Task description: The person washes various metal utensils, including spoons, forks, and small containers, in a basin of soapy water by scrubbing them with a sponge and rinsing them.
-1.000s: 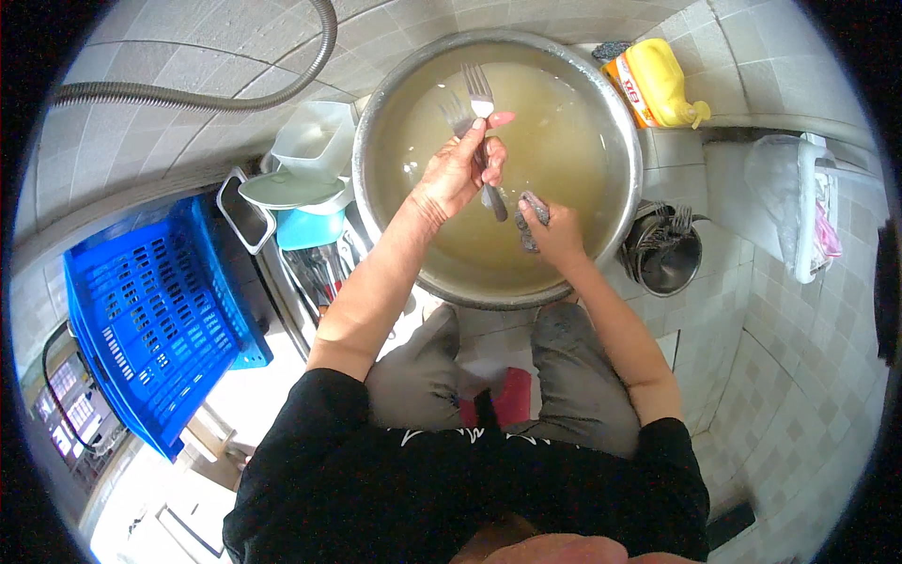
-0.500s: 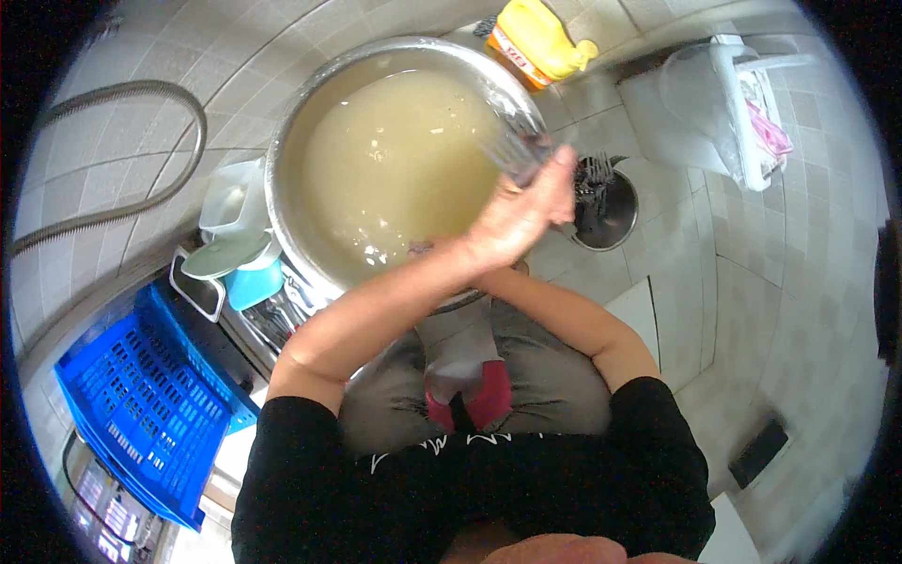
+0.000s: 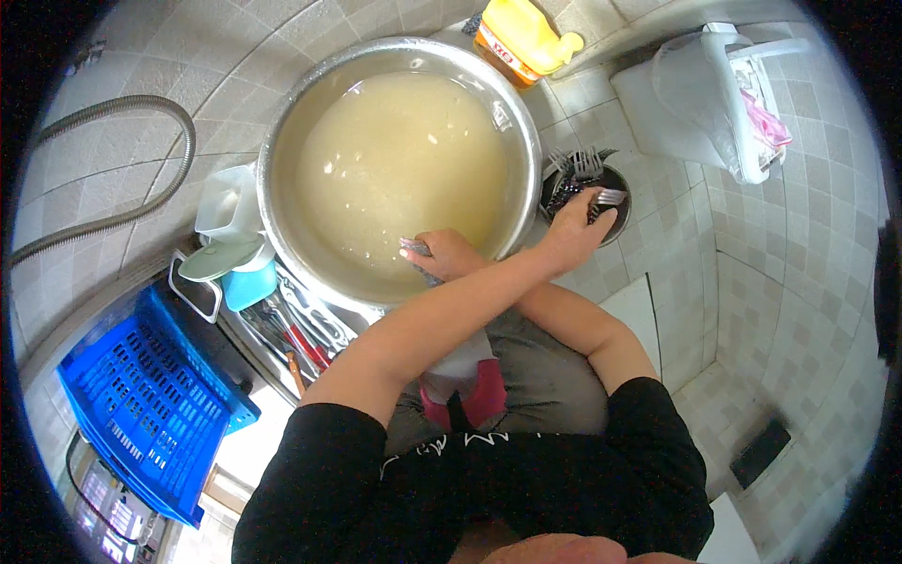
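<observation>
My forearms cross, the left over the right. Reaching out to the right, my left hand (image 3: pixel 578 231) is closed on a fork (image 3: pixel 611 197) at the mouth of a round metal pot (image 3: pixel 620 216), where several more forks (image 3: pixel 587 164) stand among dark utensils. My right hand (image 3: pixel 449 254) is over the near edge of a large metal basin (image 3: pixel 526 188) of cloudy, yellowish water (image 3: pixel 404 160). Its fingers are closed round a small grey scrubbing pad or cloth (image 3: pixel 420 248), whose exact kind I cannot make out.
A yellow bottle (image 3: pixel 526 38) stands behind the basin. Plastic tubs (image 3: pixel 228 202) and a pile of utensils (image 3: pixel 305 324) lie at left, near a blue crate (image 3: pixel 146 399). A metal hose (image 3: pixel 188 141) curves along the wall. A white bin (image 3: pixel 667 103) stands far right.
My left hand has moved right from above the basin, taking the fork to the pot. My right hand, earlier mostly hidden behind the left arm, now shows over the basin's near edge.
</observation>
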The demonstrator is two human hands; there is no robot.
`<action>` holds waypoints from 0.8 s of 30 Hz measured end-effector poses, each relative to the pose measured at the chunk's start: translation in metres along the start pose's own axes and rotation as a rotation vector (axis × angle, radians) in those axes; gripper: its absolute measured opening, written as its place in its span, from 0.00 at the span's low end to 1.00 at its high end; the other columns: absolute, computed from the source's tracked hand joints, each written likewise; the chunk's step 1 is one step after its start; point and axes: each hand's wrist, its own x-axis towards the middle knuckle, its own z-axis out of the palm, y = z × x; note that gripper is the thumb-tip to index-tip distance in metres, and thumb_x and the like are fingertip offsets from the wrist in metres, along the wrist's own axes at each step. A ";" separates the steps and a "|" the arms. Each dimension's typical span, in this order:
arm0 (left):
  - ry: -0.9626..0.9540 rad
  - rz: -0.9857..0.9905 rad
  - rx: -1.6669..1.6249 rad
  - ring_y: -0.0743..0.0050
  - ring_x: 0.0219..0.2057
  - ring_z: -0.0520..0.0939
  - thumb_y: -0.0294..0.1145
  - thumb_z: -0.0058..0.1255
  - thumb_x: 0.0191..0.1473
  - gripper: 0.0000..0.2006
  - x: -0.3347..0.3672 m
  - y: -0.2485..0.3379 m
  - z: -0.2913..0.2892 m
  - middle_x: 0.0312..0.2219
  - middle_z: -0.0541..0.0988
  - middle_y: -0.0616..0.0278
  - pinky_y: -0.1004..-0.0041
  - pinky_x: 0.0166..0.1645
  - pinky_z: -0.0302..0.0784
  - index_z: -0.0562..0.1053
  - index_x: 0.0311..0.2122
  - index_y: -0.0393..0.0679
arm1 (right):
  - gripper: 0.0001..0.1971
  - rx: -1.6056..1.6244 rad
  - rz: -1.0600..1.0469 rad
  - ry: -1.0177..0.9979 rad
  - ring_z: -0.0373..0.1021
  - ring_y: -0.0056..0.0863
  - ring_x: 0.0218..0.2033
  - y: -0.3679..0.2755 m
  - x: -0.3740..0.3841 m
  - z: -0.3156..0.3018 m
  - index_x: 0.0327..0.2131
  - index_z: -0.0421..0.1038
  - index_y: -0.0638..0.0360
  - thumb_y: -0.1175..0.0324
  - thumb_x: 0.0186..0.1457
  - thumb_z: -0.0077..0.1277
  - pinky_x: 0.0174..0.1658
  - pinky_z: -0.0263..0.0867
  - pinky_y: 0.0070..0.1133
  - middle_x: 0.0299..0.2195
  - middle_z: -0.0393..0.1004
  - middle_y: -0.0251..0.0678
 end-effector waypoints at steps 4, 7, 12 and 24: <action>0.112 -0.057 0.170 0.56 0.47 0.71 0.41 0.52 0.47 0.32 -0.013 0.002 0.006 0.43 0.70 0.42 0.69 0.51 0.64 0.59 0.52 0.30 | 0.20 0.155 0.042 0.014 0.69 0.40 0.20 0.000 0.001 0.005 0.29 0.71 0.67 0.54 0.50 0.48 0.27 0.63 0.30 0.19 0.70 0.48; 0.095 -0.187 0.291 0.52 0.49 0.69 0.40 0.52 0.46 0.35 -0.028 0.011 -0.002 0.46 0.68 0.40 0.67 0.53 0.64 0.54 0.55 0.28 | 0.20 0.128 0.104 0.001 0.70 0.35 0.21 0.000 0.006 0.001 0.31 0.71 0.65 0.54 0.51 0.48 0.28 0.65 0.30 0.22 0.73 0.44; -0.031 -0.025 -0.259 0.72 0.46 0.71 0.24 0.47 0.53 0.22 -0.043 0.015 -0.076 0.43 0.72 0.56 0.70 0.50 0.68 0.60 0.53 0.41 | 0.16 -0.044 0.253 0.257 0.72 0.30 0.31 0.037 0.012 0.001 0.34 0.70 0.64 0.59 0.52 0.48 0.39 0.66 0.25 0.28 0.75 0.36; 0.558 -0.174 1.155 0.55 0.52 0.66 0.42 0.49 0.48 0.27 -0.042 -0.075 -0.346 0.50 0.65 0.48 0.64 0.55 0.62 0.61 0.54 0.46 | 0.19 -0.467 0.264 0.435 0.60 0.48 0.47 0.070 0.077 -0.071 0.45 0.66 0.60 0.59 0.54 0.43 0.48 0.59 0.37 0.44 0.67 0.51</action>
